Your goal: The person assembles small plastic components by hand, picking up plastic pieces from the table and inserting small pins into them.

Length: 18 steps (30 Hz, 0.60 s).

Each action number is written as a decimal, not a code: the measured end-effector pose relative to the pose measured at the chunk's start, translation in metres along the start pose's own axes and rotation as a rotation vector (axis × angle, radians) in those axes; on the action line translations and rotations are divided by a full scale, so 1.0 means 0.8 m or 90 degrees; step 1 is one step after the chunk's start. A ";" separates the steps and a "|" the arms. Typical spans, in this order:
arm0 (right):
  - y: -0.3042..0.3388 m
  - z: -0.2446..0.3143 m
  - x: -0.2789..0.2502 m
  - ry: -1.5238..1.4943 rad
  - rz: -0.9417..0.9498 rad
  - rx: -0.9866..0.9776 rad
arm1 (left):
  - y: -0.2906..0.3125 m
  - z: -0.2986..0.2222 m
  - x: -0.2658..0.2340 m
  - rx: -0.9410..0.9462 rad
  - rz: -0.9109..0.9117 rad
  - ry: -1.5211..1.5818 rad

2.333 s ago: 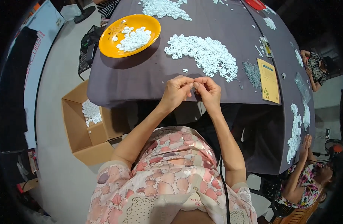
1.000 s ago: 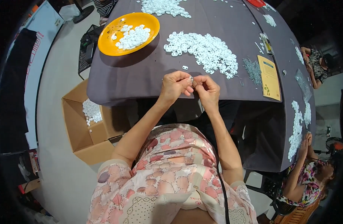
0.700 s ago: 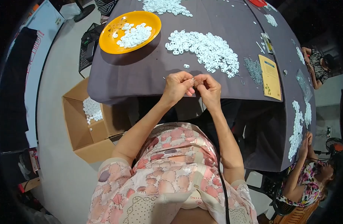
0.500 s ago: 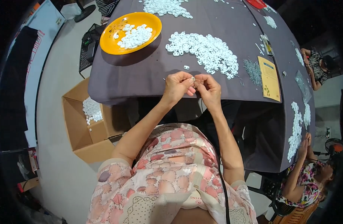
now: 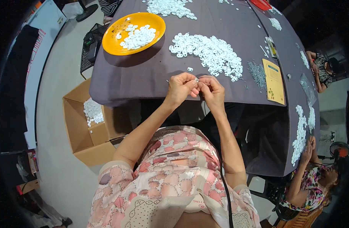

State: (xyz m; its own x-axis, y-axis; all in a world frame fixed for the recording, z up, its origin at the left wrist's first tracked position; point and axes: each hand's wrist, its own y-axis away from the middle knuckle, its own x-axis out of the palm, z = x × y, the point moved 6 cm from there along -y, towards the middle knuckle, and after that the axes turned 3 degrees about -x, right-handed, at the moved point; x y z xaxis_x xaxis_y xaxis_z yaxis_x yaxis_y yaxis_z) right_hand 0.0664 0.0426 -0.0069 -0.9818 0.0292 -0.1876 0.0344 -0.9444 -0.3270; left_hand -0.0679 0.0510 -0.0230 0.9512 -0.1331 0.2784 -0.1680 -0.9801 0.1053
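Just over the table's near edge, my left hand pinches a small white plastic piece between thumb and fingertips. My right hand meets it there, thumb and forefinger pressed together at the piece. Whether a tiny metal pin is also between the right fingertips is too small to tell. Beyond my hands lies a heap of white plastic pieces with small holes, with one loose piece nearer me. A pile of small grey metal pins sits to the right of the heap.
A yellow plate holding white pieces stands at the far left of the grey-covered table. A yellow booklet lies right of the pins. On the floor at left is a cardboard box with more pieces. Two people work along the right side.
My right thumb and fingertips have shifted slightly against the white piece. Both hands otherwise keep their place. The nearer person's hands at the right have moved a little.
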 end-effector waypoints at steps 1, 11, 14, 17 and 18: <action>-0.002 0.006 -0.001 0.006 -0.014 -0.051 | -0.001 0.001 0.000 0.001 0.001 0.000; 0.001 0.009 0.000 0.054 0.069 0.027 | 0.007 -0.001 0.005 0.046 0.001 -0.049; -0.001 0.007 -0.001 0.075 0.089 0.025 | 0.007 -0.003 0.006 0.054 0.005 -0.057; -0.004 0.010 0.000 0.102 0.084 -0.025 | 0.007 -0.005 0.006 0.048 0.016 -0.031; -0.006 0.013 0.001 0.104 0.087 -0.043 | 0.006 -0.005 0.005 0.045 0.009 -0.016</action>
State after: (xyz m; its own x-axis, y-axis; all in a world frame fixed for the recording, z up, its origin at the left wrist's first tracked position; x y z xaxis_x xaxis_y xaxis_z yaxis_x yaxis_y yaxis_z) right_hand 0.0637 0.0441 0.0041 -0.9239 -0.0403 -0.3806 0.1835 -0.9193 -0.3482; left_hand -0.0663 0.0460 -0.0175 0.9553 -0.1500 0.2547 -0.1636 -0.9860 0.0330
